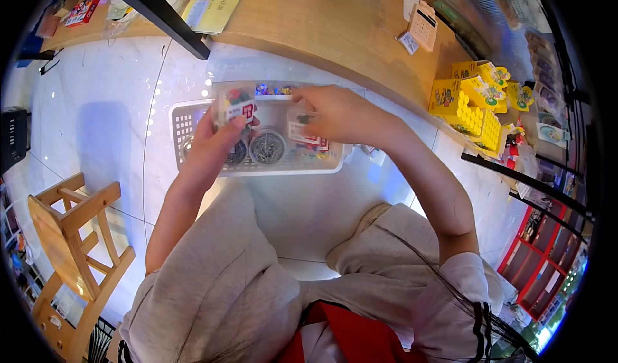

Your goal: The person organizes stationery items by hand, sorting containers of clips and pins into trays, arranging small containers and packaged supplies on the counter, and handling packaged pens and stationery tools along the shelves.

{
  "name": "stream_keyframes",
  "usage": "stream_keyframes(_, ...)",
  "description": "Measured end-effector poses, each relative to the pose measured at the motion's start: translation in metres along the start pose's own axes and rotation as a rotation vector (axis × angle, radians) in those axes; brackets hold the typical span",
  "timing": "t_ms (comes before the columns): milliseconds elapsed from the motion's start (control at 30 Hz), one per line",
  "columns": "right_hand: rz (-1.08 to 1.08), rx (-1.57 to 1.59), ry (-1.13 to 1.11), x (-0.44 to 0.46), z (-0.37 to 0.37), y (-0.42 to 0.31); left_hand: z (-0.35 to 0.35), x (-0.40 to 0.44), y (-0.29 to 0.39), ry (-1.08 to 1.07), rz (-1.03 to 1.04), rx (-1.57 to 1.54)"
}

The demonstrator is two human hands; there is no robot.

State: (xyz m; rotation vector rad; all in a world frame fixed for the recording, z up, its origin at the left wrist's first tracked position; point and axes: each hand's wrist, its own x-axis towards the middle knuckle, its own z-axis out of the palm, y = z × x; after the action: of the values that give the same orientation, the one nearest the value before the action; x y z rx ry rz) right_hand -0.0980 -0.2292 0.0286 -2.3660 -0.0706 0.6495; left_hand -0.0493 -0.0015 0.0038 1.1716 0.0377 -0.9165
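Observation:
My left hand [215, 138] is wrapped round a small clear plastic box [235, 105] with a red-and-white label and coloured bits inside. Over the right part of a white plastic basket [270, 172], my right hand [338, 115] has its fingers closed on another clear box [297, 126] with a label. A round clear tub [267, 147] of small silver metal pieces sits in the basket between my hands. Part of a second, darker tub [237, 154] shows beside my left hand. Colourful small pieces [273, 89] lie at the basket's far side.
The basket stands on the white tiled floor in front of my knees. Beyond it runs a wooden table [309, 15] with a calculator [423, 27] and yellow display boxes [473, 105]. A wooden chair [77, 234] is at my left, a red rack [541, 253] at right.

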Motion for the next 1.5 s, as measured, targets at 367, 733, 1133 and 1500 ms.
stream_keyframes(367, -0.006, 0.494, 0.216, -0.017, -0.014, -0.023, 0.026, 0.014, 0.005, -0.054, 0.125, 0.425)
stream_keyframes(733, -0.373, -0.913, 0.321, -0.022, 0.053, 0.013, 0.019, 0.012, 0.008, 0.124, 0.234, 0.463)
stream_keyframes(1133, -0.21, -0.412, 0.228, -0.052, 0.065, 0.009, 0.025, 0.022, -0.004, 0.076, 0.165, 0.454)
stream_keyframes(1500, -0.348, -0.054, 0.427, -0.05, 0.039, -0.007, 0.031, 0.02, -0.008, -0.144, 0.209, 0.529)
